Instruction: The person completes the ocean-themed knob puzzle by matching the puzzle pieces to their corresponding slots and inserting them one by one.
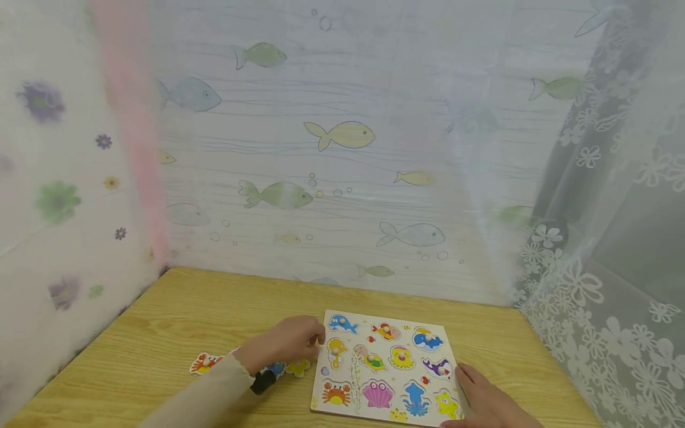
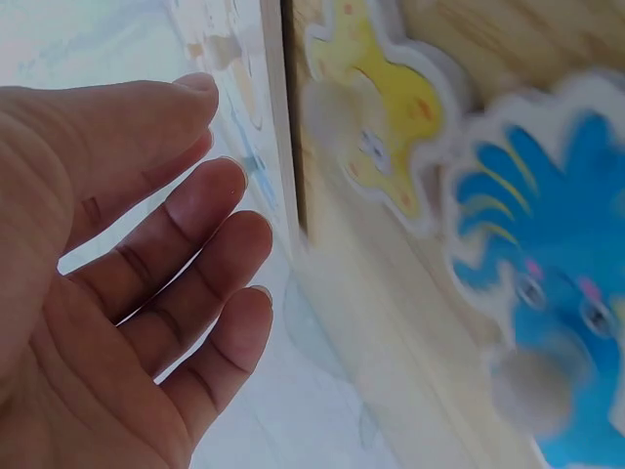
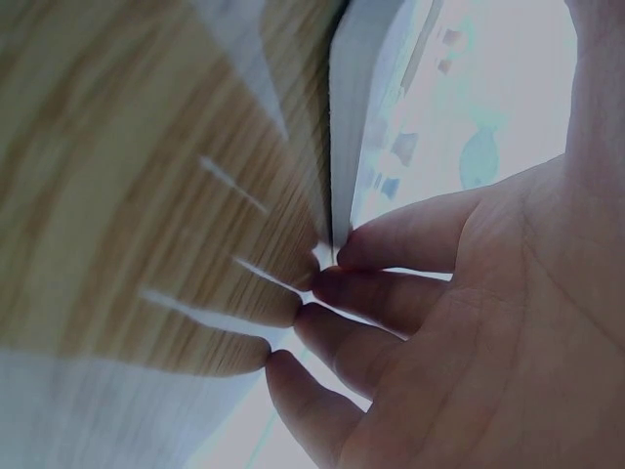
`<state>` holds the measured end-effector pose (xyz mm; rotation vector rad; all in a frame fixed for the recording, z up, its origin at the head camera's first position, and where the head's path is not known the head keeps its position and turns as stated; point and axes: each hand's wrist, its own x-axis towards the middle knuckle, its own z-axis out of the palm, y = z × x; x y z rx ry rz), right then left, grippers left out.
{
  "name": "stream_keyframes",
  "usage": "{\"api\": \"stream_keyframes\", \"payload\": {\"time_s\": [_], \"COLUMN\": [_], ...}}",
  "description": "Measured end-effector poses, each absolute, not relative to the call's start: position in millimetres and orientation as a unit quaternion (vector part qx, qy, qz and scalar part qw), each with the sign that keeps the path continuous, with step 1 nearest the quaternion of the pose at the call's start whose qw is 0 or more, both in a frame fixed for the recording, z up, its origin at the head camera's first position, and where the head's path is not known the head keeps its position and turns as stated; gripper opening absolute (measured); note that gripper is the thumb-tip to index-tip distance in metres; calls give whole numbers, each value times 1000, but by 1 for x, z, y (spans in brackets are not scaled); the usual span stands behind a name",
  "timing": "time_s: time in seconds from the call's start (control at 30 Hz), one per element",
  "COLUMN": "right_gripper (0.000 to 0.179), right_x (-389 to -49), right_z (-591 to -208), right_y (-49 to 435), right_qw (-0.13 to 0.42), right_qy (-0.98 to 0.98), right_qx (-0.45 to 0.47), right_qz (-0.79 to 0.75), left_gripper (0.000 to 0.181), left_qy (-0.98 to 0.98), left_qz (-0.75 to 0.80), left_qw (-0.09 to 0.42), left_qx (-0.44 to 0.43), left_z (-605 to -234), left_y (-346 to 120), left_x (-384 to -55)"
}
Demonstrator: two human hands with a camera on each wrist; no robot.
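Note:
A wooden peg puzzle board (image 1: 393, 371) with sea animals lies flat on the table. Knobs stand up on its upper animals; the crab, shell, squid and starfish pictures along the bottom show none. My left hand (image 1: 293, 340) hovers at the board's left edge, fingers loosely bent and holding nothing. Below it lie a yellow starfish piece (image 2: 391, 98) and a blue squid-like piece (image 2: 557, 205), both with pale knobs. My right hand (image 1: 484, 401) rests by the lower right corner, its fingertips (image 3: 366, 249) against the board's side and the tabletop.
A red crab piece (image 1: 203, 363) lies on the wooden table (image 1: 235, 309) left of my left forearm, which partly covers other loose pieces. Fish-printed curtain (image 1: 342, 178) hangs behind the table, with flowered sheets at both sides.

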<state>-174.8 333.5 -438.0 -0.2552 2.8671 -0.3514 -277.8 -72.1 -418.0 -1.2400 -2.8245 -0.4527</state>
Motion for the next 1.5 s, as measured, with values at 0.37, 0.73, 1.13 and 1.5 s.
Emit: {"api": "stream_keyframes", "payload": {"time_s": [0.37, 0.73, 1.13, 1.5], "right_gripper": [113, 112, 108, 110], "right_x": [-175, -174, -173, -173], "right_z": [-437, -437, -436, -437], "right_y": [333, 332, 333, 333], "right_qw": [125, 120, 128, 124], "right_qy": [981, 983, 979, 980], "right_qx": [-79, -81, -88, -93], "right_qz": [-123, -112, -132, -126], "left_gripper": [5, 7, 8, 10], "left_qy": [-901, -902, -890, -888], "left_qz": [-151, -146, -159, -157], "left_qw": [-1, -1, 12, 15], "left_qx": [-406, -407, -427, -433], "left_z": [-416, -418, -425, -425], "left_y": [-95, -105, -108, -106], "left_x": [-266, -254, -255, -254]}}
